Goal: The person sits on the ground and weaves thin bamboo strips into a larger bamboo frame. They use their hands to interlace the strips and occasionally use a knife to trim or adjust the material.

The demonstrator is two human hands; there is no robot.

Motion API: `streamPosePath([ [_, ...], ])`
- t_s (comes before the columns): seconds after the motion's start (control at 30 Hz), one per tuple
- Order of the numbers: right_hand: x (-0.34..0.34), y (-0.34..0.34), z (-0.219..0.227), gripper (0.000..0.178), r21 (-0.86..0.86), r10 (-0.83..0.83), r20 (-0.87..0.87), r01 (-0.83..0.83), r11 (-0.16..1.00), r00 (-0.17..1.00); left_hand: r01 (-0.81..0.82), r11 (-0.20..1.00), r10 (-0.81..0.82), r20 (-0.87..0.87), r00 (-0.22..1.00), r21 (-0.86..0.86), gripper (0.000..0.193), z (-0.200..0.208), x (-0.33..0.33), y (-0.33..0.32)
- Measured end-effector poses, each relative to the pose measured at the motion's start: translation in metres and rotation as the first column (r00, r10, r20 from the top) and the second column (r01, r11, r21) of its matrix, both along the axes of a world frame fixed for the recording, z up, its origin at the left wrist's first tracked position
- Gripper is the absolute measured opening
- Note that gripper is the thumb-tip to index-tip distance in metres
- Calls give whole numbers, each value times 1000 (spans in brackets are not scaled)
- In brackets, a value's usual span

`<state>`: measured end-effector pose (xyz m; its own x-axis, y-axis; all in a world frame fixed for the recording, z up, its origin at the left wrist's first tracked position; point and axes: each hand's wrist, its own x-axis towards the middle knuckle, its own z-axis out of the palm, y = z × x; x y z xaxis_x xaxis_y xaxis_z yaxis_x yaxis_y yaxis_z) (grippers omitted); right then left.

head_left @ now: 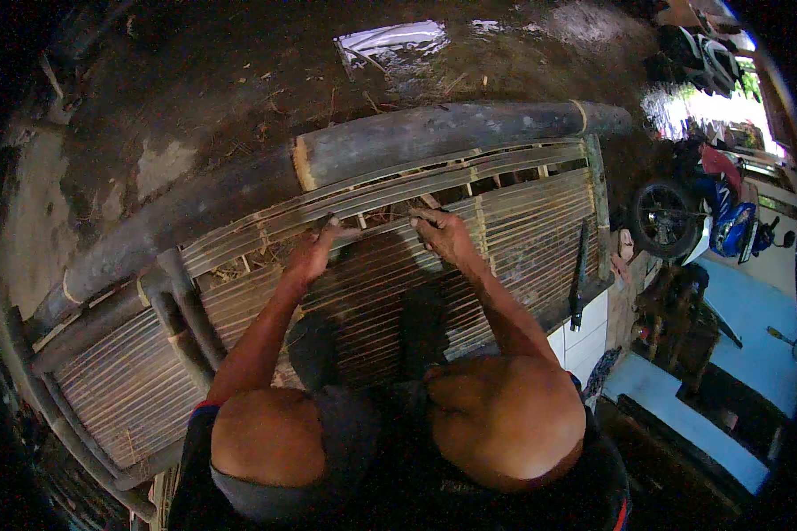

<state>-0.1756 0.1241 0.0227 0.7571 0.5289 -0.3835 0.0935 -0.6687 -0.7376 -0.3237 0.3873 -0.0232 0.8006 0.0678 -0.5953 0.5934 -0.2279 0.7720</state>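
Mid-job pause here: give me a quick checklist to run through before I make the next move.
1. Both hands visible and apart: ok; left hand and right hand are over the slats.
2. Grip of each hand: cannot tell; fingers are bent, but anything pinched is too small and dark to make out.
3. Slats evenly closed up: not ok; an open gap runs between the far strips and the main panel.
4. Long dark tool away from both hands: ok; it lies at the right end.
5. Thick dark pole firmly fixed: cannot tell; it runs along the far edge.
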Motion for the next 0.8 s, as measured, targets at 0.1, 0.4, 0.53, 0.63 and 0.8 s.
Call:
streamPosePath([
  [0.1, 2, -13, -12, 35, 94, -207, -225, 233, 968, 952, -47, 996, 56, 114, 992, -74, 72, 24, 6, -7],
  [0.4, 7, -43, 42, 32, 394, -457, -475, 646, 654, 752, -84, 989, 90, -39, 995, 121, 70, 59, 13, -24],
  [0.53, 16, -99, 64, 28, 475, -643, -527, 820, 320, 556, -33, 999, 29, -155, 988, -20, 70, 68, 21, -21],
  [0.63, 23, -168, 53, 24, 541, -655, -610, 838, 66, 446, -93, 996, 88, -188, 978, -15, 68, 58, 23, -25],
  [0.8, 21, -290, 31, 30, 657, -641, -655, 721, -221, 400, -208, 977, 202, 103, 974, 47, 65, 45, 12, -32],
])
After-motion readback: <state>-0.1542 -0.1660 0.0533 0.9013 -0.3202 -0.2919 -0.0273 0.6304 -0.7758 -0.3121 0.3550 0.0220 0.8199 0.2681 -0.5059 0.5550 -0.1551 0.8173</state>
